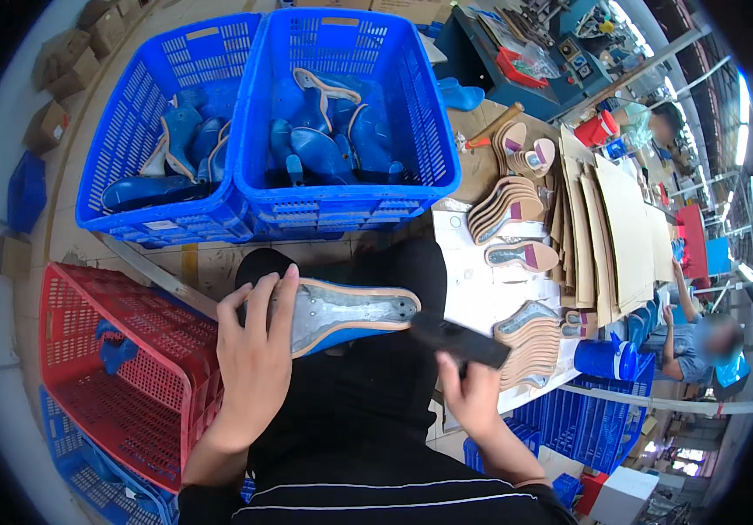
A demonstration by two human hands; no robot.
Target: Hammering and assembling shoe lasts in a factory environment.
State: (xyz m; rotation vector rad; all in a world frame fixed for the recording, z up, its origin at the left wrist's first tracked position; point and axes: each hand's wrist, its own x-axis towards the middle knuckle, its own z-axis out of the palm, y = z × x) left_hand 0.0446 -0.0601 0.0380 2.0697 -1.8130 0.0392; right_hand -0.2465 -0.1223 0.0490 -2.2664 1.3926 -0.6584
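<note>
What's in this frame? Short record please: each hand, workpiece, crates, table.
left hand: fingers over the wide end of the workpiece; grip underneath hidden
right hand: holding a dark hammer-like tool, its head at the narrow end; contact unclear
workpiece: blue shoe last with grey-faced insole on top, above the lap
crates: two blue crates ahead with blue lasts inside; red crate at left, tilted
table: right side; insole stacks, cardboard sheets, blue jug

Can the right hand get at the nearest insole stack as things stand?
Probably not for grasping: the right hand holds a dark tool, though the insole stack sits close beside it.
</note>
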